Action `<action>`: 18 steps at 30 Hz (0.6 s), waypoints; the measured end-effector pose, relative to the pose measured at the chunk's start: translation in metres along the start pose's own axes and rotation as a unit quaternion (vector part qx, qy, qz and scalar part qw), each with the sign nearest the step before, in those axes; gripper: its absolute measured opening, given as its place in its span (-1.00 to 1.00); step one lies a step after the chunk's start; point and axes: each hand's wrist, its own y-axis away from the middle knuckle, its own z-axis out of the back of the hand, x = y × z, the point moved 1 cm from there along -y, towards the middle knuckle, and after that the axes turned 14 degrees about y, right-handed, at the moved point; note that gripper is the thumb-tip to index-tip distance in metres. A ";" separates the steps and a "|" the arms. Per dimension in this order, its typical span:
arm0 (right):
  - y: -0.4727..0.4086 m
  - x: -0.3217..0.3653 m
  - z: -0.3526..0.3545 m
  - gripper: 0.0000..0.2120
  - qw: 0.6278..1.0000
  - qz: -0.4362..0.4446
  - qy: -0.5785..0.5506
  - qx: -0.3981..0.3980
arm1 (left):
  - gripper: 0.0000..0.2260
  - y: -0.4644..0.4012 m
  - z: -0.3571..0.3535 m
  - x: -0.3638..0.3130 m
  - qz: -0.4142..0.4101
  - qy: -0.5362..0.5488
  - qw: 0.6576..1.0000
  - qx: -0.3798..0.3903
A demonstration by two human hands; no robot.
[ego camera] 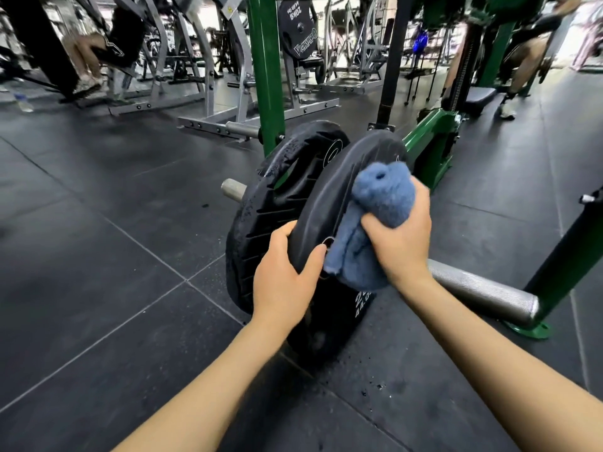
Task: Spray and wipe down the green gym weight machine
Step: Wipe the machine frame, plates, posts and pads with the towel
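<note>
Two black weight plates stand on edge on a steel peg of the green machine frame [265, 76]. The near plate [329, 197] is gripped at its rim by my left hand [284, 275], thumb on the near face. My right hand [404, 236] clutches a bunched blue cloth [381, 197] and presses it against that plate's near face. The far plate [261, 216] is speckled with water drops. The peg's tip [233, 189] sticks out to the left.
A knurled steel bar [483, 291] runs right to a green post [567, 252] bolted to the floor. Black rubber floor tiles [98, 256] spread left. Grey machines [208, 76] stand behind, with other people's legs at the far left and right. A water bottle [23, 102] lies far left.
</note>
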 end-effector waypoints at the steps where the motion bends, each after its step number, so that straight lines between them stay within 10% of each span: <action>1: -0.008 0.008 -0.002 -0.43 1.000 0.006 -0.011 -0.016 | -0.59 0.003 0.002 0.003 0.003 -0.005 1.000 -0.001; 12: 0.032 -0.048 -0.007 -0.31 0.988 -0.023 0.137 0.072 | -0.22 -0.013 0.001 -0.009 0.015 -0.091 0.995 0.028; 18: 0.007 -0.018 -0.013 -0.36 0.996 0.017 0.087 -0.009 | -0.55 -0.021 -0.014 -0.013 0.027 0.011 0.999 -0.031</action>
